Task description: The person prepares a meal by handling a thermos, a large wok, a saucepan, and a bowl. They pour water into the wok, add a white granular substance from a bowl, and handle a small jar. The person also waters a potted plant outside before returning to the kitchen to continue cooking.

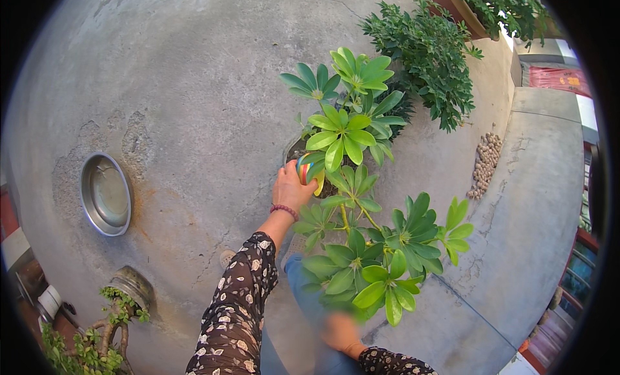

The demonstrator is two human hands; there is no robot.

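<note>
My left hand (292, 187), with a dark red bead bracelet at the wrist, grips a small rounded object (305, 169) striped yellow, red, white and blue. Leaves partly cover the object, and its exact kind cannot be told. It is over the soil (296, 149) of a round pot at the base of an umbrella plant (343, 132). The plant's leafy stems spread over the pot and down towards my legs. My right hand (341, 330) is blurred, low in front of my jeans and just below the lower leaves (382, 288); whether it holds anything cannot be told.
A metal basin (106, 194) stands on the concrete floor (203, 99) at left. Below it, a potted bonsai-like plant (114, 321) leans outward. A bushy plant (431, 60) and a large brown pot (457, 11) are at upper right, near a pile of small round brown things (485, 164).
</note>
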